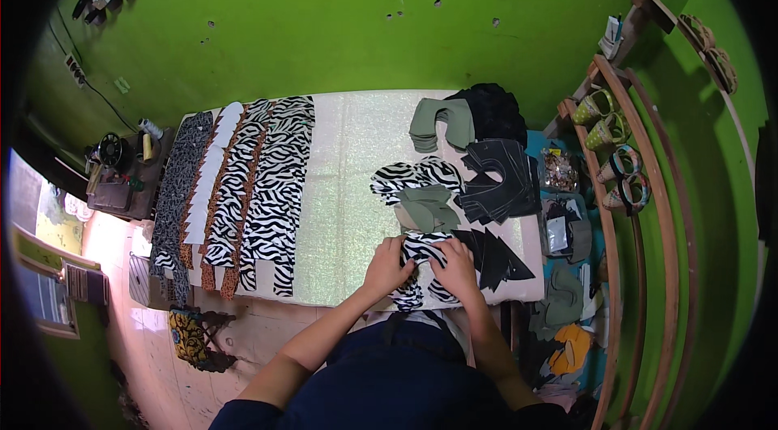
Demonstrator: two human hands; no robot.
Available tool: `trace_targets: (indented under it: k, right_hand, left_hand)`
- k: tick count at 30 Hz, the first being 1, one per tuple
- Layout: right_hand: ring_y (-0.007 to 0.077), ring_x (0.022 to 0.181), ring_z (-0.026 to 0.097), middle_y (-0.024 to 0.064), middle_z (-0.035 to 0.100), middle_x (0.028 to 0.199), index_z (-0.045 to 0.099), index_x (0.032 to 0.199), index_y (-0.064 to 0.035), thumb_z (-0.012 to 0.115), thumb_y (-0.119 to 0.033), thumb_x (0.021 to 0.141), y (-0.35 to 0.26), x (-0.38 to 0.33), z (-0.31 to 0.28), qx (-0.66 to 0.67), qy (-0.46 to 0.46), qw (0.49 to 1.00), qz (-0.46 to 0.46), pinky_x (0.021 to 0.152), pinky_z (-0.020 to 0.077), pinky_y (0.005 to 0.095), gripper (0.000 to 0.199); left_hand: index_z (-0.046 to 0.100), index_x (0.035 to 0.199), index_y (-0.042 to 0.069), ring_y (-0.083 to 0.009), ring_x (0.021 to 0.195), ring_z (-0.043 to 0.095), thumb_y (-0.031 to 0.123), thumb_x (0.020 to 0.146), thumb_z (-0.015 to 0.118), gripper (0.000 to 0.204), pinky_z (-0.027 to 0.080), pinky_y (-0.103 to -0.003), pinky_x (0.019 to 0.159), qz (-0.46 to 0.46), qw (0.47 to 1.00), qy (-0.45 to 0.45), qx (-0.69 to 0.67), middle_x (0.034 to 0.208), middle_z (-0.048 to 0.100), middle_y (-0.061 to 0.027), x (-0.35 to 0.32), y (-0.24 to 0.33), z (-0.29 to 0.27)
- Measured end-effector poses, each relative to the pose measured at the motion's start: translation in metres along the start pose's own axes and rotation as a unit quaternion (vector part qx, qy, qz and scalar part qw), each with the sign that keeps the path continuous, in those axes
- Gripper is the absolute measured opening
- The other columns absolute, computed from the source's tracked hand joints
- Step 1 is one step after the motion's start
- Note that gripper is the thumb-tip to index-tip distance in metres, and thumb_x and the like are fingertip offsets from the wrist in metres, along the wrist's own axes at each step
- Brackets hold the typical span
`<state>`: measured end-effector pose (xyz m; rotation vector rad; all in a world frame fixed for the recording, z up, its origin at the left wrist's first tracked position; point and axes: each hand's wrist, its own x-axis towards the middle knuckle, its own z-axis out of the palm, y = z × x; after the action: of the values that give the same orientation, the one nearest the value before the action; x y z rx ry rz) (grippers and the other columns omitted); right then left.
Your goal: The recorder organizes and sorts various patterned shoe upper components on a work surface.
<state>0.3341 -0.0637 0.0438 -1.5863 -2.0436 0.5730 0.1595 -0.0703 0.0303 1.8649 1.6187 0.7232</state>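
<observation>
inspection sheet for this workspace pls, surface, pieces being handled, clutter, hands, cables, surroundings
Surface: pale, shimmering table, partly covered
Job's things: zebra-print piece near the front edge; green pieces and black triangular pieces nearby
Clutter: patterned strips at the table's left; orange piece and green scraps beyond its right edge
Hands: left hand and right hand both on the zebra-print piece; grip unclear
Cables: dark cable at far left
Surroundings: green wall; wooden rack with footwear at right

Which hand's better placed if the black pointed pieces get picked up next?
Right, I'd judge. The right hand is beside the black pointed pieces; the left hand is farther off, across the zebra-print piece. Both hands touch that piece, so the right would need to come off it first.
</observation>
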Motion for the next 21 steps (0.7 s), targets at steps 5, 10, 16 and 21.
trace_targets:
  k: [5, 10, 16, 21]
  right_hand:
    - [0.0287, 0.094, 0.056, 0.0134, 0.055, 0.101, 0.055, 0.109, -0.0052, 0.063, -0.010, 0.074, -0.019, 0.034, -0.007, 0.182, -0.085, 0.980, 0.017, 0.080, 0.0447, 0.0337, 0.036]
    - [0.0288, 0.087, 0.061, 0.0179, 0.061, 0.101, 0.054, 0.112, -0.0032, 0.061, -0.024, 0.079, -0.040, 0.087, 0.047, 0.217, -0.256, 0.942, 0.015, 0.077, 0.0467, 0.0335, 0.040]
    - [0.0346, 0.096, 0.054, 0.0175, 0.053, 0.102, 0.050, 0.114, -0.0062, 0.062, -0.026, 0.078, -0.066, 0.109, 0.119, 0.086, -0.202, 0.974, -0.056, 0.081, 0.0451, 0.0406, 0.043]
    - [0.0322, 0.112, 0.043, 0.0148, 0.049, 0.112, 0.046, 0.121, -0.0066, 0.062, -0.031, 0.079, -0.056, 0.115, 0.133, 0.013, -0.195, 0.976, -0.096, 0.093, 0.0372, 0.0419, 0.052]
  left_hand:
    - [0.048, 0.114, -0.002, -0.0365, 0.098, 0.050, 0.020, 0.072, 0.065, 0.050, 0.041, -0.039, 0.087, -0.070, 0.993, -0.004, -0.091, 0.099, 0.052, -0.0216, 0.005, 0.000, -0.034]
    - [0.048, 0.116, -0.003, -0.0356, 0.093, 0.050, 0.018, 0.073, 0.065, 0.051, 0.042, -0.040, 0.084, -0.091, 0.993, 0.079, 0.012, 0.099, 0.052, -0.0205, 0.004, -0.039, -0.069]
    - [0.047, 0.118, -0.002, -0.0346, 0.093, 0.051, 0.020, 0.072, 0.067, 0.054, 0.043, -0.040, 0.081, -0.158, 0.975, 0.104, 0.114, 0.100, 0.053, -0.0193, 0.002, -0.098, -0.084]
    - [0.045, 0.120, -0.003, -0.0345, 0.094, 0.051, 0.025, 0.075, 0.066, 0.057, 0.043, -0.040, 0.081, -0.178, 0.972, 0.104, 0.114, 0.105, 0.052, -0.0200, 0.008, -0.118, -0.067]
